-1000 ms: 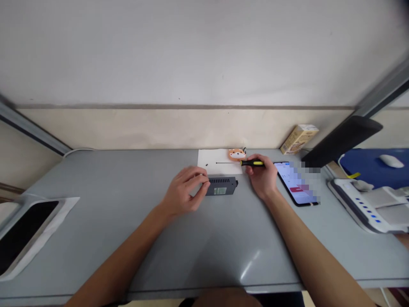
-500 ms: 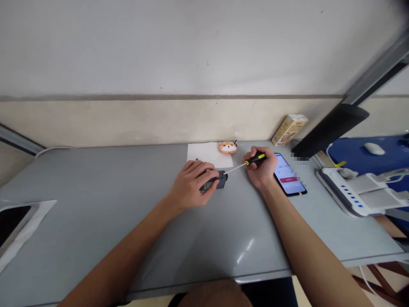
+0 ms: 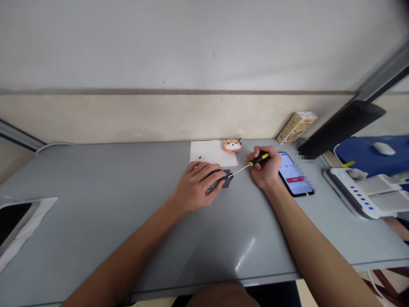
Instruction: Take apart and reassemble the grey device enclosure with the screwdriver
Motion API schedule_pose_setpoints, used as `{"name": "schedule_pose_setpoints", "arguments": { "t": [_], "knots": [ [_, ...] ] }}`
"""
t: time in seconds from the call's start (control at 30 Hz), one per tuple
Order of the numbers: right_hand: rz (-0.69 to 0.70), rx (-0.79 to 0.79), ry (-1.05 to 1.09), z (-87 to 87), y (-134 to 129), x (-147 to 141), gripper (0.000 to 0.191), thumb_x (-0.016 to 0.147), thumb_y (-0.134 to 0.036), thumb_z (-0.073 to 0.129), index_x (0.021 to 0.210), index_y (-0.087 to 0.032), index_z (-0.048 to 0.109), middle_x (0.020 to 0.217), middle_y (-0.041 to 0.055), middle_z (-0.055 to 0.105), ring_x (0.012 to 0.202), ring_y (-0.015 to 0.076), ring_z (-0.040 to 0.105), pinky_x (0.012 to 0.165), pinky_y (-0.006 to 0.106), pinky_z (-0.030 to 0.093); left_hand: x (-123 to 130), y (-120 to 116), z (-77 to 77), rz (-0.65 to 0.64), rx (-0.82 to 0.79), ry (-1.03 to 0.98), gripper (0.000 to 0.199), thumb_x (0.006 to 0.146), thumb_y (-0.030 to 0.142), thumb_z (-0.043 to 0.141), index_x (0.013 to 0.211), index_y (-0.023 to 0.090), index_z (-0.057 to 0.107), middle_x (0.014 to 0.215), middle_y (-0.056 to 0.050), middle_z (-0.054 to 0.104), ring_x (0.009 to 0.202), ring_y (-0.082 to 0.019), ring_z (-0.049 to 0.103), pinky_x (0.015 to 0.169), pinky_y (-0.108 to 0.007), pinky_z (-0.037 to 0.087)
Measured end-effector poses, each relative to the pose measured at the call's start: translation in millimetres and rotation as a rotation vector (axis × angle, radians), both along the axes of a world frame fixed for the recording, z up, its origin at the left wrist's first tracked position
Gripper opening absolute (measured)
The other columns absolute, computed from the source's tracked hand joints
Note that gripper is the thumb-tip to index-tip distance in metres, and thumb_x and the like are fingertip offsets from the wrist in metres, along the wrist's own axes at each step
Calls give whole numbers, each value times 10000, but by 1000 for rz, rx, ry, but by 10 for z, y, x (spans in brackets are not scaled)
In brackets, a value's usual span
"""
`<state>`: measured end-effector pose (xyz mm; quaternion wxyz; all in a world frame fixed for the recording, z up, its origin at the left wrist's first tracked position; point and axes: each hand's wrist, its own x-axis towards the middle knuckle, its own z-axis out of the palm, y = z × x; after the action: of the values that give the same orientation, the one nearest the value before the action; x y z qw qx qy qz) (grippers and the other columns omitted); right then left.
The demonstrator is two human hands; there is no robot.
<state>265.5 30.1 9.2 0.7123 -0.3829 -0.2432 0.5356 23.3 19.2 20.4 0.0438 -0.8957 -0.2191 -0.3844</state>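
My left hand (image 3: 200,185) grips a small dark grey device (image 3: 227,179) on the grey table, its fingers covering the device's left part. In my right hand (image 3: 264,168) is a black and yellow screwdriver (image 3: 259,159), held by the handle with its shaft pointing left and down. The tip meets the device's upper right part, close to my left fingertips. Behind the device lies a white paper (image 3: 209,150) with a tiny dark piece (image 3: 200,157) on it. An orange and white animal-face case (image 3: 232,146) rests at the paper's right edge.
Right of my right hand lies a lit phone (image 3: 295,179). Farther right are a white power strip (image 3: 351,194) with plugs, a yellow box (image 3: 295,128), a black post (image 3: 341,128) and a white mouse (image 3: 384,148). A dark-screened tablet (image 3: 14,219) is at the left edge.
The whole view has shifted slightly, so things appear a little farther right. The screwdriver tip has moved slightly inward from the device's right edge. Both hands keep their holds.
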Motion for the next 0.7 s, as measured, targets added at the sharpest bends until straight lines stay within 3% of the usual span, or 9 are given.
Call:
{"name": "schedule_pose_setpoints", "arguments": {
  "t": [0.3, 0.47, 0.6, 0.7],
  "knots": [
    [-22, 51, -35, -13, 3, -5, 292, 755, -341, 560, 512, -215, 456, 489, -36, 305, 424, 88, 255, 413, 280, 278, -31, 28, -64, -33, 16, 45, 215, 943, 129, 612, 1105, 246, 693, 1118, -44, 728, 963, -193, 677, 886, -371, 492],
    [-103, 2, -97, -35, 6, -62, 264, 801, -381, 592, 607, -204, 565, 605, -13, 490, 465, 89, 350, 417, 274, 259, -65, 10, 25, -29, 34, 134, 217, 979, 143, 576, 1139, 237, 688, 1118, -52, 709, 993, -199, 662, 896, -362, 501],
    [-76, -41, -511, -54, -37, -228, 316, 941, -476, 553, 844, -233, 730, 677, -21, 590, 540, 107, 442, 504, 263, 340, -113, -19, 120, -16, 30, 227, 272, 987, 112, 558, 1188, 252, 673, 1121, -34, 707, 990, -195, 653, 914, -354, 500],
    [-35, 84, -845, -63, -85, -344, 292, 973, -483, 580, 996, -255, 761, 976, 11, 735, 877, 161, 640, 813, 297, 487, -122, -40, 129, 8, 24, 274, 319, 979, 72, 541, 1205, 260, 663, 1156, -34, 697, 989, -199, 646, 928, -361, 502]
  ]
}}
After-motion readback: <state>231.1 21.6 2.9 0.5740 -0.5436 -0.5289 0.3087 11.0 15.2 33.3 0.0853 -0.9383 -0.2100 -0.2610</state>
